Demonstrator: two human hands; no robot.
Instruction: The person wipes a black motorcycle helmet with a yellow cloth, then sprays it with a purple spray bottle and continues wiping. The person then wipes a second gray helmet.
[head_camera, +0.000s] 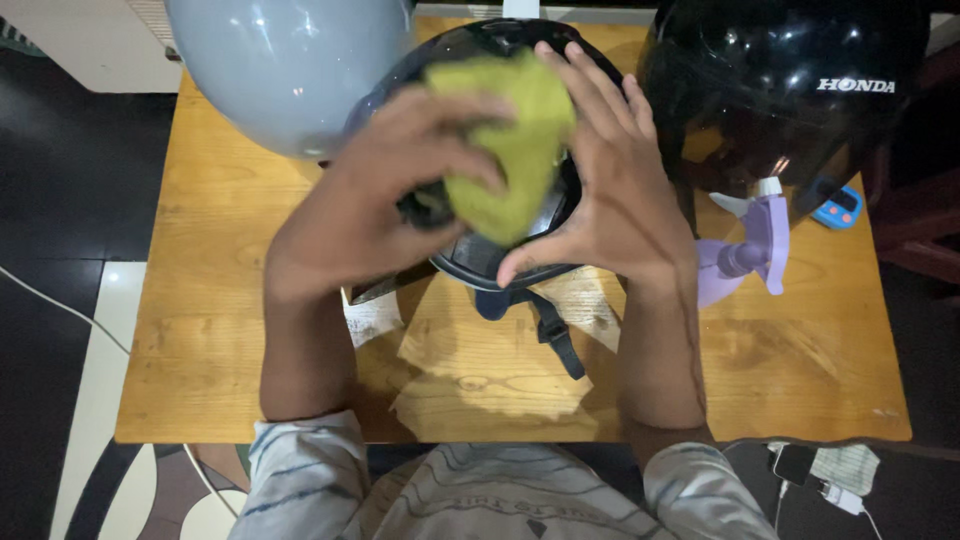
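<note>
Head view shows you wiping the dark helmet, which sits on the wooden table between a grey helmet on its left and a glossy black helmet on its right. Your left hand is closed on a green cloth, pressing it to the dark helmet's shell. Your right hand lies open, steadying that shell. A lilac spray bottle stands just right of it. Judging by this, the wipe is midway; next, sweep the cloth across while keeping the shell braced.

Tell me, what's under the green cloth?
A dark helmet on the wooden table. The left hand presses the green cloth onto it; the right hand steadies it. Its covered surface can't be seen.
</note>
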